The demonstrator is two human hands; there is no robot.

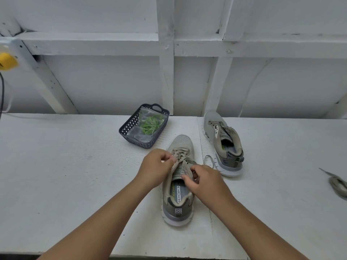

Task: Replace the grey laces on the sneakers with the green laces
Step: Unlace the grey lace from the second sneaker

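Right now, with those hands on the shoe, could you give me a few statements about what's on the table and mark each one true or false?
1. The near sneaker has its grey lace threaded. True.
2. The green laces lie loose on the table. False: they sit bagged inside the dark basket.
3. Both hands work at the near sneaker. True: the left hand pinches the lace, and the right hand is at the tongue.
4. The far sneaker is fully laced. False: its eyelets look empty.
5. A removed grey lace lies at the table's right edge. True.
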